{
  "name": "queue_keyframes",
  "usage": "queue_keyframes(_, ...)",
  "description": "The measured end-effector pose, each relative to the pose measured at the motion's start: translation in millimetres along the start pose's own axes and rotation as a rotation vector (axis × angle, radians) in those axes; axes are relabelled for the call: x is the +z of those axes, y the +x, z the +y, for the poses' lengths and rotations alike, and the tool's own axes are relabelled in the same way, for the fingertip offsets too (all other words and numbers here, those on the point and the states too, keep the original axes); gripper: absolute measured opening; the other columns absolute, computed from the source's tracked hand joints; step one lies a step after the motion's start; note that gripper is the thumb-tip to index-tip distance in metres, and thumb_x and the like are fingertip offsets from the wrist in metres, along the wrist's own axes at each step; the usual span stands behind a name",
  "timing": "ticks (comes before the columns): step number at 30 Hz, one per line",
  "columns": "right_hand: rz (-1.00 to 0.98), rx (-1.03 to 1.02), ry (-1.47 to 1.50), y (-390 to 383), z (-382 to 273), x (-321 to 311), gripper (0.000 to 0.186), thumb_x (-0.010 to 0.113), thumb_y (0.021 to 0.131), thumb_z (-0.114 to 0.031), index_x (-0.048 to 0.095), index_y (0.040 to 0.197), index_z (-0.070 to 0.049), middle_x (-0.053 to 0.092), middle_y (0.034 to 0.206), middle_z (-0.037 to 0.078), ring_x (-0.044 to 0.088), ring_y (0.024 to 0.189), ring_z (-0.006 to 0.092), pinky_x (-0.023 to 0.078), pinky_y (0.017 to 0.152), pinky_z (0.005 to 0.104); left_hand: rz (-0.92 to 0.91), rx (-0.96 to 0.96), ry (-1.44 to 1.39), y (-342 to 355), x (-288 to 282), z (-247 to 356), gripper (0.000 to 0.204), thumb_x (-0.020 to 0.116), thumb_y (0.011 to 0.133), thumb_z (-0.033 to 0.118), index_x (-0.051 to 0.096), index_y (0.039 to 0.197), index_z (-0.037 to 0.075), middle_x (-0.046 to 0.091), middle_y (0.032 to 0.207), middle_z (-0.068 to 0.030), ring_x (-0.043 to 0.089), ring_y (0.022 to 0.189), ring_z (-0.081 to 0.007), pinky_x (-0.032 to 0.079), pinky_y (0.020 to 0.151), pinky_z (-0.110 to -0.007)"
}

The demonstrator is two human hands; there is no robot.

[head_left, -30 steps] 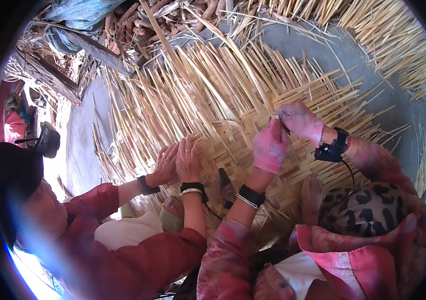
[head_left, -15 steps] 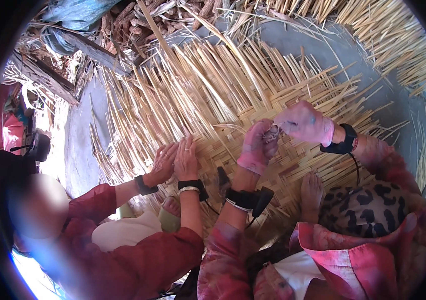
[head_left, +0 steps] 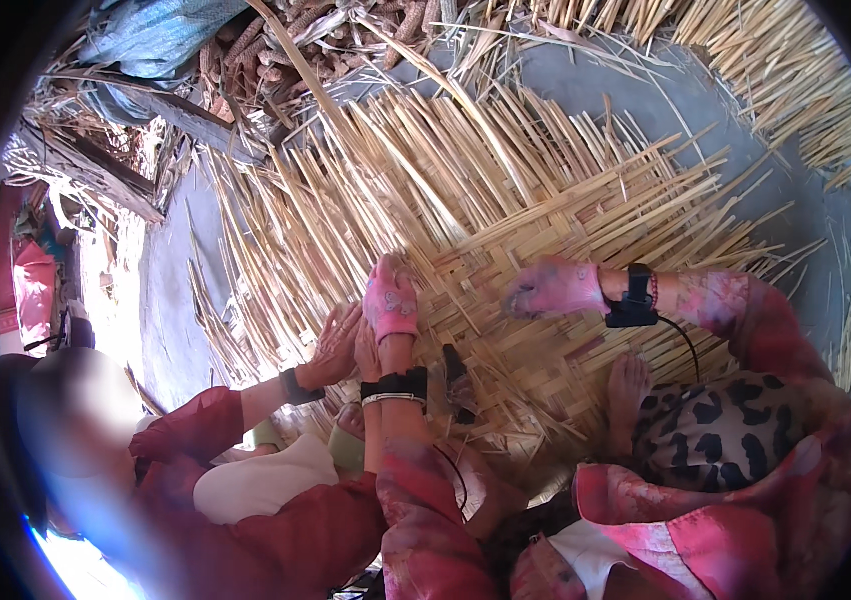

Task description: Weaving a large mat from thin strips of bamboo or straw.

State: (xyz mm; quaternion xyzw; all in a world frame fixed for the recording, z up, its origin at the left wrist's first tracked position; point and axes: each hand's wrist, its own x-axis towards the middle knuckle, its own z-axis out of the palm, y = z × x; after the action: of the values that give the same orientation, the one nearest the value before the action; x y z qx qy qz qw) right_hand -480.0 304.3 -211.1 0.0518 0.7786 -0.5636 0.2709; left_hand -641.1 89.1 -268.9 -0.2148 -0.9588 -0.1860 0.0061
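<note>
A half-woven mat (head_left: 576,250) of pale, flat straw-coloured strips lies spread before me, its loose strip ends fanning out at the far side and both sides. My left hand (head_left: 391,302), in a pink glove, is at the left part of the weave where the loose strips begin. Its fingers are curled down; what they hold is hidden. Well to its right, my right hand (head_left: 561,290), also pink-gloved, hovers over or touches the woven middle, its fingertips smeared by motion. A co-worker's hand (head_left: 336,345) is just left of mine, partly behind my left wrist.
A dark narrow tool (head_left: 459,385) lies on the mat near me. The co-worker's red sleeve (head_left: 186,425) is at the left. Corn cobs (head_left: 286,45) and a blue sack (head_left: 161,40) are at the back, with wooden beams (head_left: 96,165). More strips (head_left: 796,90) are stacked far right.
My hands were together over the mat's middle; now they are apart. The left has moved left beside the co-worker's hands, the right has come slightly left and nearer.
</note>
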Motion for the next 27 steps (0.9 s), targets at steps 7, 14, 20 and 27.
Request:
queue_keyframes(7, 0.326, -0.224, 0.299, 131.5, -10.5, -2.3, 0.029, 0.057, 0.080, -0.017, 0.062, 0.103, 0.000, 0.066, 0.090, 0.015, 0.064, 0.080, 0.0241, 0.051, 0.070, 0.0291, -0.124, -0.030, -0.388, 6.8, 5.4, -14.8, 0.020, 0.058, 0.081, 0.010, 0.064, 0.100, 0.008, 0.065, 0.095, -0.0121, 0.063, 0.087, -0.0262, 0.048, 0.079, -0.032)
queue_keyframes(14, 0.368, -0.477, -0.764, 179.6, -12.9, -3.3, 0.027, 0.064, 0.074, -0.034, 0.065, 0.080, -0.009, 0.063, 0.083, 0.012, 0.061, 0.072, 0.0282, 0.049, 0.063, 0.0359, -0.019, -0.222, -0.689, -3.3, 10.5, -13.9, 0.021, 0.058, 0.082, 0.005, 0.065, 0.102, 0.003, 0.065, 0.080, -0.0043, 0.059, 0.072, -0.0080, 0.048, 0.066, -0.022)
queue_keyframes(20, 0.480, -0.183, 0.213, 103.7, -19.2, 6.0, 0.015, 0.065, 0.077, -0.019, 0.064, 0.081, -0.005, 0.064, 0.082, 0.007, 0.062, 0.076, 0.0207, 0.049, 0.068, 0.0295, -0.014, 0.084, -0.539, 8.4, 5.6, -3.9, 0.020, 0.057, 0.082, 0.002, 0.064, 0.101, 0.004, 0.066, 0.086, -0.0074, 0.063, 0.079, -0.0141, 0.049, 0.069, -0.026)
queue_keyframes(27, 0.463, -0.626, 0.094, 78.8, 33.8, 39.8, 0.019, 0.065, 0.078, -0.011, 0.063, 0.096, -0.005, 0.064, 0.088, 0.006, 0.061, 0.082, 0.0123, 0.049, 0.074, 0.0255, -0.447, 0.350, -0.081, 24.8, 14.0, 18.0, 0.025, 0.058, 0.079, 0.009, 0.064, 0.103, 0.014, 0.063, 0.091, -0.0106, 0.062, 0.088, -0.0282, 0.050, 0.075, -0.035)
